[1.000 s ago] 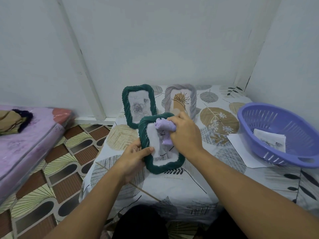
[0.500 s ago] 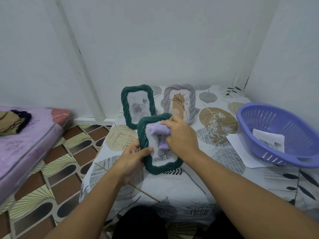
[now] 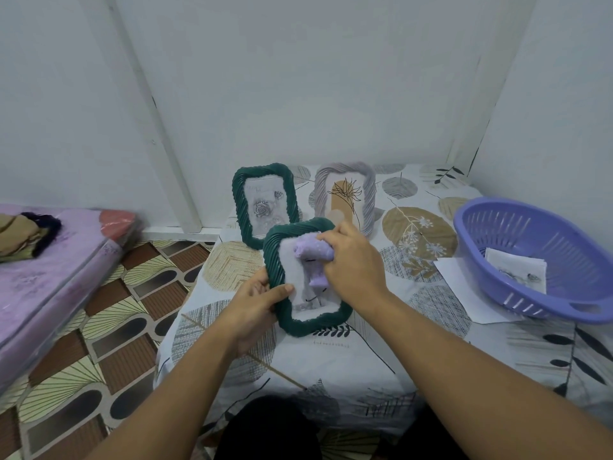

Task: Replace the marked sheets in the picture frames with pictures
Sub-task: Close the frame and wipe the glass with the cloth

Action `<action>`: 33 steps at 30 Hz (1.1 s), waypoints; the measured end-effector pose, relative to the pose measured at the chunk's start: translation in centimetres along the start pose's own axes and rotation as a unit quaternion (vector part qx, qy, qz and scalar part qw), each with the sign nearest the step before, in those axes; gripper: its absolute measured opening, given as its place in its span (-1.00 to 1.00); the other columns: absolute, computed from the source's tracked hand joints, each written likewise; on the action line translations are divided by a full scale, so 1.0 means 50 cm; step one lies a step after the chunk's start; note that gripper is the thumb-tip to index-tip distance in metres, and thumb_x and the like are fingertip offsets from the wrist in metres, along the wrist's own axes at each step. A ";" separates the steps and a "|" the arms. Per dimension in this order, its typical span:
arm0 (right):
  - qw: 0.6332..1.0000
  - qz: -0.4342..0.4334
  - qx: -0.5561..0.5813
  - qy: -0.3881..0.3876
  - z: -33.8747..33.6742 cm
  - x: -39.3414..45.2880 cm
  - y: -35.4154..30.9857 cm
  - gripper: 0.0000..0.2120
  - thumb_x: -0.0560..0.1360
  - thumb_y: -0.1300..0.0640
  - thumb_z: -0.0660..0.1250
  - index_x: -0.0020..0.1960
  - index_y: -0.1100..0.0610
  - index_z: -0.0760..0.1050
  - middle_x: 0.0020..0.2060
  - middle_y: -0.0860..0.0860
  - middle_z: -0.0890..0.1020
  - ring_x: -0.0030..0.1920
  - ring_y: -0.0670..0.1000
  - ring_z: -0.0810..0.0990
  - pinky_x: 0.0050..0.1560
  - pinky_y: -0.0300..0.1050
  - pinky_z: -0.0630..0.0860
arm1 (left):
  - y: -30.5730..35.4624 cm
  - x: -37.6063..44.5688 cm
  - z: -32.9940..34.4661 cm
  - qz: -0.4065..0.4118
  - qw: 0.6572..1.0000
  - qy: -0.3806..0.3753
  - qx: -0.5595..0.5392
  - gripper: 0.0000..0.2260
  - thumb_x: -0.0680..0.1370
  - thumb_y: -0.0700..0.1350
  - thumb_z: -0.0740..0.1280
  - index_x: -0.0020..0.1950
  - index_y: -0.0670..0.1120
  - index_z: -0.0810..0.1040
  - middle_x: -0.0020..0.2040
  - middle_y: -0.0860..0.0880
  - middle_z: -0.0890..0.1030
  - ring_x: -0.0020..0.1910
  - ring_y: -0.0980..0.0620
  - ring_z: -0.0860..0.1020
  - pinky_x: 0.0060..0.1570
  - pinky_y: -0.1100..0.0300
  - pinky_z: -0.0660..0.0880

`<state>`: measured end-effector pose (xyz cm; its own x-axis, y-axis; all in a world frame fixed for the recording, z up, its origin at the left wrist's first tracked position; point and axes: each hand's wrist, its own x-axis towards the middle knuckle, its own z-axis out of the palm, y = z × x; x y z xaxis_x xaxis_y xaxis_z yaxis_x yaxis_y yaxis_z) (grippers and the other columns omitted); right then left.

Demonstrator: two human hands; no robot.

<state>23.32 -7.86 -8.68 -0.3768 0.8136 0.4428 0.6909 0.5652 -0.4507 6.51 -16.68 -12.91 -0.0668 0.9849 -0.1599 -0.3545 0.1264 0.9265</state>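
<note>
Left hand (image 3: 255,307) still grips the dark green rope-edged picture frame (image 3: 306,277) by its side. Right hand (image 3: 353,260) clutching a lilac cloth (image 3: 313,257) has slid slightly sideways across the glass, so probably just cleaning. Beyond: two upright frames, green (image 3: 263,202) and grey (image 3: 345,194).

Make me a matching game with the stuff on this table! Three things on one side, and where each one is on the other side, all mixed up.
Things:
1. purple cloth
2. grey frame
3. purple basket

Places:
A. standing at the back of the table
B. gripped in the right hand
C. on the table's right side, paper inside

Pairs: 1-B, 2-A, 3-C
</note>
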 end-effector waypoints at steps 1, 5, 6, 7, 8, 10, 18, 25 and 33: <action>1.000 -0.012 -0.004 -0.008 0.002 -0.005 -0.001 -0.69 0.43 0.33 0.35 0.06 0.02 0.64 -0.07 -0.09 0.45 -0.16 0.04 0.53 -0.30 -0.11 0.42 | 0.000 0.000 0.001 0.001 1.000 -0.001 -0.001 -0.64 0.63 -0.37 0.27 0.41 -0.14 0.48 0.27 -0.21 0.65 0.24 -0.19 0.64 0.11 0.01 0.63; 1.000 0.020 -0.001 0.007 -0.004 0.002 0.013 -0.67 0.44 0.32 0.32 0.09 0.00 0.64 -0.04 -0.08 0.48 -0.14 0.06 0.55 -0.25 -0.04 0.51 | 0.001 0.000 0.003 0.002 1.000 0.002 -0.003 -0.64 0.63 -0.38 0.27 0.40 -0.14 0.48 0.28 -0.20 0.65 0.25 -0.18 0.64 0.12 0.00 0.64; 1.000 0.027 0.002 0.014 -0.005 0.004 0.014 -0.67 0.44 0.31 0.32 0.10 0.00 0.64 -0.04 -0.08 0.48 -0.14 0.07 0.55 -0.25 -0.04 0.52 | 0.001 0.000 0.002 0.001 1.000 0.003 -0.002 -0.64 0.63 -0.38 0.27 0.40 -0.13 0.49 0.28 -0.20 0.65 0.25 -0.18 0.64 0.12 0.00 0.64; 1.000 0.023 0.002 0.015 -0.004 0.004 0.013 -0.68 0.45 0.31 0.32 0.11 0.00 0.64 -0.04 -0.08 0.48 -0.15 0.07 0.55 -0.25 -0.03 0.52 | 0.000 0.000 0.001 0.000 1.000 0.004 -0.003 -0.64 0.63 -0.38 0.27 0.40 -0.13 0.49 0.27 -0.20 0.65 0.25 -0.18 0.64 0.12 0.00 0.64; 1.000 0.012 0.000 0.006 -0.002 -0.001 0.009 -0.68 0.46 0.31 0.33 0.11 0.01 0.64 -0.05 -0.08 0.47 -0.15 0.06 0.54 -0.24 -0.02 0.53 | -0.001 0.000 0.000 -0.001 1.000 0.006 -0.004 -0.64 0.63 -0.38 0.27 0.40 -0.13 0.49 0.27 -0.20 0.65 0.24 -0.18 0.64 0.11 0.00 0.64; 1.000 -0.013 0.002 -0.027 0.004 -0.014 0.001 -0.70 0.45 0.28 0.36 0.11 0.00 0.65 -0.05 -0.09 0.46 -0.13 0.05 0.55 -0.20 0.01 0.56 | -0.001 0.001 0.000 -0.001 1.000 0.004 -0.004 -0.64 0.63 -0.38 0.27 0.40 -0.13 0.49 0.28 -0.21 0.65 0.25 -0.19 0.63 0.12 -0.01 0.63; 1.000 0.017 0.001 0.008 0.000 -0.003 0.014 -0.68 0.44 0.31 0.33 0.09 0.01 0.64 -0.03 -0.08 0.48 -0.16 0.08 0.56 -0.23 0.02 0.56 | -0.001 0.000 0.002 0.002 1.000 0.007 0.005 -0.64 0.63 -0.37 0.27 0.41 -0.13 0.48 0.27 -0.18 0.66 0.25 -0.17 0.64 0.13 -0.01 0.63; 1.000 -0.010 0.002 -0.014 0.002 -0.012 0.017 -0.68 0.45 0.29 0.35 0.12 -0.01 0.65 -0.04 -0.09 0.48 -0.14 0.06 0.56 -0.20 0.04 0.58 | -0.002 0.002 -0.003 0.001 1.000 0.004 0.011 -0.62 0.63 -0.36 0.27 0.44 -0.14 0.46 0.31 -0.21 0.63 0.29 -0.21 0.61 0.29 -0.15 0.53; 0.999 -0.032 0.011 -0.033 0.012 -0.019 0.013 -0.72 0.44 0.26 0.39 0.08 -0.02 0.65 -0.06 -0.10 0.46 -0.15 0.06 0.55 -0.22 0.05 0.57 | -0.002 0.002 -0.001 0.003 1.000 0.007 0.002 -0.62 0.63 -0.37 0.27 0.43 -0.15 0.47 0.29 -0.21 0.64 0.29 -0.22 0.61 0.30 -0.15 0.53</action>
<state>23.74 -8.20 -9.88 -0.4602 0.7829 0.4186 0.6509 0.6182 -0.4407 6.51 -16.60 -13.02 -0.0816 0.9839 -0.1590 -0.3503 0.1211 0.9288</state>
